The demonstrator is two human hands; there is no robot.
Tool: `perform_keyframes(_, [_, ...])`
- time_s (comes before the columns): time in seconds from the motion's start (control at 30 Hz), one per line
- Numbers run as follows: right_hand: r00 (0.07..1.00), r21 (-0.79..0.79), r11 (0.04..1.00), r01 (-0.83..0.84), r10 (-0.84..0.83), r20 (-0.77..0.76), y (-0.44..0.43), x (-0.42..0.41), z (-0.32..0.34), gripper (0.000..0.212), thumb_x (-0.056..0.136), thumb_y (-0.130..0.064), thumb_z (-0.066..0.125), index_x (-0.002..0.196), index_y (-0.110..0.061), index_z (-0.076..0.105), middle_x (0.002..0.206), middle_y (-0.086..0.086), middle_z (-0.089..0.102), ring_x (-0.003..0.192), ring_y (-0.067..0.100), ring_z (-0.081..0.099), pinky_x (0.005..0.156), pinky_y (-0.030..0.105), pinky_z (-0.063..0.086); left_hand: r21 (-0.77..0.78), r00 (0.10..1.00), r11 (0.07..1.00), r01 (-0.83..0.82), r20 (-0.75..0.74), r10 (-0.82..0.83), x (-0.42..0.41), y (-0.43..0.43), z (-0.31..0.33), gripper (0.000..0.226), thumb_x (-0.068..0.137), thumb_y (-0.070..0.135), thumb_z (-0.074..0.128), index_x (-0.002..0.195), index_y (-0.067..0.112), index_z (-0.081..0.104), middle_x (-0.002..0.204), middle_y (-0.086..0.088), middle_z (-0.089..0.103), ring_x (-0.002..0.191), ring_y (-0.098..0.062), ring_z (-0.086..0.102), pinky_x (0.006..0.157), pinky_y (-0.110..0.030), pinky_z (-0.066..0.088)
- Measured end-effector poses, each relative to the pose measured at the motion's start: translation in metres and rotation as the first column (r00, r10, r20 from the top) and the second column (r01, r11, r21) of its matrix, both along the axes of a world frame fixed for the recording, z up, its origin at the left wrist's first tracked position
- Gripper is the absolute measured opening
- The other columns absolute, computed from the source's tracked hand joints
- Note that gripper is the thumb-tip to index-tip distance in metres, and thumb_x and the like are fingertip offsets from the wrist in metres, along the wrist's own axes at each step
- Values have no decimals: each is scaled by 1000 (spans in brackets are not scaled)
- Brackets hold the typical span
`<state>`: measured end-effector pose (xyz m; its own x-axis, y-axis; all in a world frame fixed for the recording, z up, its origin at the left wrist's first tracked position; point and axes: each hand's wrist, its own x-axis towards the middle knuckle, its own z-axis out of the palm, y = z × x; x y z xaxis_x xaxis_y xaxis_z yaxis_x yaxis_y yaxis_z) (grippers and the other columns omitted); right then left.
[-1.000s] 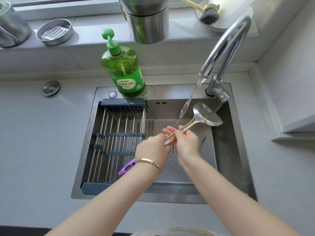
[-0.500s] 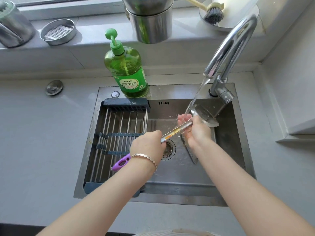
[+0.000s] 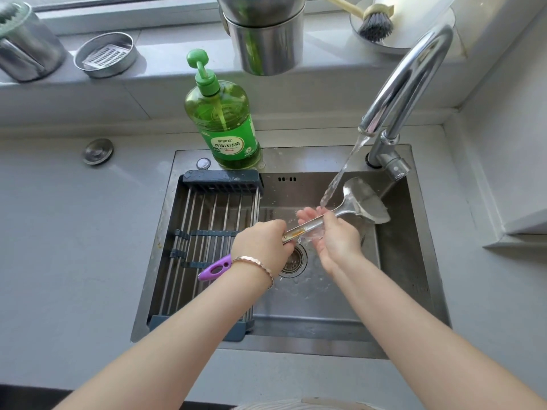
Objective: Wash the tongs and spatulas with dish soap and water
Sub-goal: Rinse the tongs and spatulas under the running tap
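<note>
Over the sink [image 3: 414, 261], my left hand [image 3: 262, 242] is closed round the spatula [image 3: 364, 202] handle; my right hand [image 3: 336, 238] wraps its shaft under the running water [image 3: 343, 170]. I judge it mid-rinse, orange residue remaining. Soap [image 3: 225, 122] stands behind; I see no tongs.

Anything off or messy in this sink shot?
One thing: the spatula has an orange residue streak on its shaft, between the left hand and right hand. Otherwise nothing is spilled, askew or damaged.
</note>
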<state>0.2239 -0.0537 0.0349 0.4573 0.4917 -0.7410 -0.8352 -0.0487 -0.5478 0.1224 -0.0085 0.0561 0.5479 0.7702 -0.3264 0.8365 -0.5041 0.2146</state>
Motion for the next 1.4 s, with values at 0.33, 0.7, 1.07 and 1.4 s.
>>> perform_keyframes(0.33, [976,67,998,-2,-13,217,-13,12,8,23,98,0,35,85,-10,51,85,9,64,79,18,65,74,28,56,-637,856,770,-42,375,356,39,8,-29,44,92,42,50,63,11,62,50,-2,55,51,-17,52,62,-29,48])
perform_keyframes(0.7, [954,62,996,62,-77,288,-11,39,12,23,96,4,37,84,-8,52,84,12,63,76,20,66,68,26,58,-719,862,635,281,480,161,43,28,-26,22,95,-6,38,104,-3,57,73,-2,58,57,5,62,67,-10,52])
perform_keyframes(1.07, [950,54,998,25,-40,308,-11,34,11,22,96,4,37,86,-8,53,82,10,65,67,13,69,66,23,59,-740,788,662,120,476,390,42,18,-25,30,89,21,61,64,6,62,50,-7,58,32,-10,48,38,-19,44])
perform_keyframes(1.4, [962,97,995,-1,-26,273,-8,33,10,20,97,3,37,90,-7,52,84,13,66,71,20,69,65,29,59,-815,836,524,248,453,309,27,27,-15,25,95,-3,40,106,7,60,80,2,67,57,0,61,64,-18,55])
